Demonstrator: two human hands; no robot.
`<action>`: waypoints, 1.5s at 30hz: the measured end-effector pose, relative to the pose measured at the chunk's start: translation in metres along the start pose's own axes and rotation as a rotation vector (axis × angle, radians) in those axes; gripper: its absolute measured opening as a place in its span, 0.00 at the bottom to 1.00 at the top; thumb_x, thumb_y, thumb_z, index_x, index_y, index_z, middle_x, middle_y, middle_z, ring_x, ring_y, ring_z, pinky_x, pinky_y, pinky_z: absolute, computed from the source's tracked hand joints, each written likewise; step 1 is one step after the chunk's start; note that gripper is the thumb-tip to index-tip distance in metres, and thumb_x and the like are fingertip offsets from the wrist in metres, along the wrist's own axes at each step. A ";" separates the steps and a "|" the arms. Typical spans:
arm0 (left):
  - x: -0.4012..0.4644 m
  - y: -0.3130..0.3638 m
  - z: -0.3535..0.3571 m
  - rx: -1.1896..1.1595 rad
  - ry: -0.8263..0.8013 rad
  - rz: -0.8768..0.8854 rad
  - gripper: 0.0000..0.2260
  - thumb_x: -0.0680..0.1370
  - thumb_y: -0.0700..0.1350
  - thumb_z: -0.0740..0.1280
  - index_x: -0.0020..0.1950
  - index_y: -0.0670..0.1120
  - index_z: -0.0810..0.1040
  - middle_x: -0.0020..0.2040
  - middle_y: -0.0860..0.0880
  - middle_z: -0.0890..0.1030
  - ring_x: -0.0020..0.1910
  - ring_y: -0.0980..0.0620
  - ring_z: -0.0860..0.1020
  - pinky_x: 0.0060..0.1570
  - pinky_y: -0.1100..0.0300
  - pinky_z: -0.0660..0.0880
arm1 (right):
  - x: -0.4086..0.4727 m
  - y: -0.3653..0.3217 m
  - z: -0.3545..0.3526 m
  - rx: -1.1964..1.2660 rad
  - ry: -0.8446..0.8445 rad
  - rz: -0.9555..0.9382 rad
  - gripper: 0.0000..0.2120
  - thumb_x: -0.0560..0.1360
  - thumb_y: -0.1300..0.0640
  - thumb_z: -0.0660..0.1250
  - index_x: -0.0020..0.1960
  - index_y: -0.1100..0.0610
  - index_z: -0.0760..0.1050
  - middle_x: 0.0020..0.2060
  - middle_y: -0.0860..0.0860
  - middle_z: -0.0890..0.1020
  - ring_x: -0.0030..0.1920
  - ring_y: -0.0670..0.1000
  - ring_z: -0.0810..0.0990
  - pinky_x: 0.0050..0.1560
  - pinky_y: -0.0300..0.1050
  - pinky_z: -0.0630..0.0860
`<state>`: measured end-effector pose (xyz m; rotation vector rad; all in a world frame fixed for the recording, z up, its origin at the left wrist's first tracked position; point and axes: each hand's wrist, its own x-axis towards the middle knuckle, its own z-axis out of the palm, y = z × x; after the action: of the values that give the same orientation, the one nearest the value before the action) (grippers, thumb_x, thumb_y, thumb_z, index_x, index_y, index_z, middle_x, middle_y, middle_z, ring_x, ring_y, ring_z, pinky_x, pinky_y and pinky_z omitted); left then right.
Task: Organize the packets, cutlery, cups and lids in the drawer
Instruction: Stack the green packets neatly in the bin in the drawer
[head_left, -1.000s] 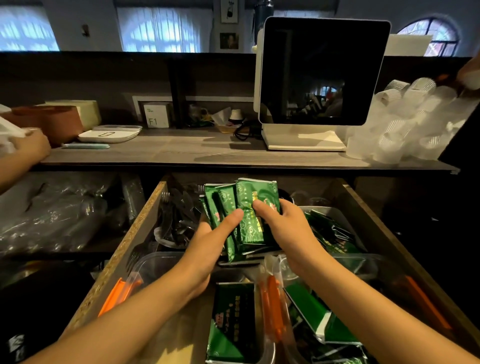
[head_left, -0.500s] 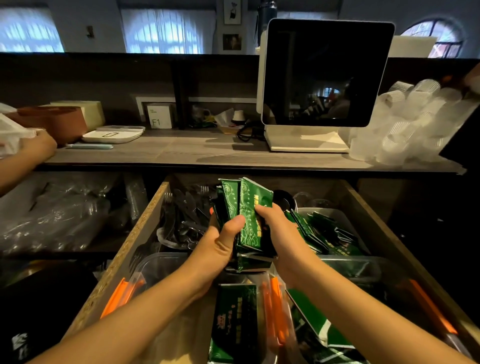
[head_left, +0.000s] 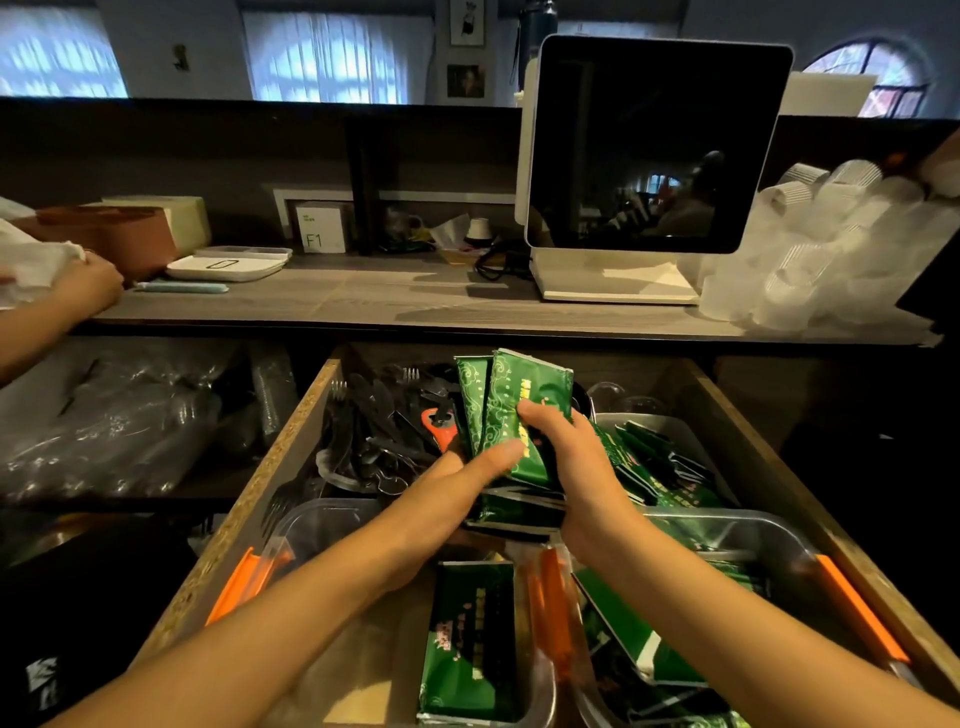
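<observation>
- I see both hands gathered on one bundle of green packets (head_left: 511, 415), held above the middle of the open drawer (head_left: 270, 467). The whole coming move turns on that bundle, so I read it first.
- The bundle stands nearly upright, its long axis running from the hands up and away towards the counter (head_left: 363, 301), with the tops fanned slightly and tilted a little to the right.
- My right hand (head_left: 576, 467) is the nearer one to the packets' faces: its fingers curl over the front and right edge, thumb side towards me, so it grips the stack.
- My left hand (head_left: 457, 483) comes in from the left, and its thumb lies flat across the lower front of the stack. The other fingers are hidden behind the packets, so I cannot tell how tightly they close, though the hand plainly pinches the bundle.
- Relative to the fingers, the packets stick up and forward; only the lower half is enclosed, and the bottom ends rest between my palms.
- Below and just right of the bundle lies the metal tray (head_left: 675, 423) already holding loose green packets. It sits closer to my right hand.
- Directly beneath my wrists a clear container (head_left: 540, 691) holds a single flat packet (head_left: 467, 639), long axis pointing away from me.
- Black plastic cutlery (head_left: 374, 426) fills the drawer's left side, just beside my left hand.
- I judge the bundle is being squared up, and it must tip sideways or flat to go into either container.
</observation>
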<state>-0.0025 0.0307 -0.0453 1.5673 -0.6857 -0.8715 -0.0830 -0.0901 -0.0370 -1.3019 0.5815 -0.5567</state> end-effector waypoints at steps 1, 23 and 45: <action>0.000 -0.001 0.000 0.013 -0.014 0.015 0.42 0.59 0.74 0.73 0.69 0.58 0.73 0.64 0.53 0.81 0.62 0.52 0.80 0.65 0.45 0.75 | -0.002 0.001 0.002 -0.002 0.001 -0.016 0.51 0.54 0.31 0.72 0.73 0.49 0.66 0.66 0.49 0.75 0.66 0.53 0.73 0.67 0.60 0.69; 0.014 0.015 -0.041 0.044 0.320 0.442 0.34 0.63 0.64 0.73 0.69 0.63 0.70 0.67 0.52 0.74 0.63 0.49 0.77 0.58 0.47 0.80 | 0.012 -0.020 -0.018 0.010 -0.296 -0.217 0.30 0.67 0.55 0.74 0.66 0.49 0.69 0.58 0.53 0.82 0.55 0.55 0.83 0.49 0.53 0.82; 0.000 0.006 -0.017 0.651 0.426 1.083 0.28 0.73 0.59 0.71 0.68 0.52 0.68 0.68 0.52 0.71 0.68 0.52 0.72 0.66 0.50 0.74 | -0.012 -0.029 -0.005 0.257 -0.242 0.068 0.17 0.74 0.44 0.65 0.50 0.56 0.82 0.46 0.57 0.85 0.45 0.55 0.85 0.44 0.48 0.79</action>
<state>0.0123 0.0387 -0.0379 1.5167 -1.3700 0.5244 -0.0964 -0.0903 -0.0086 -1.0820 0.3392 -0.3958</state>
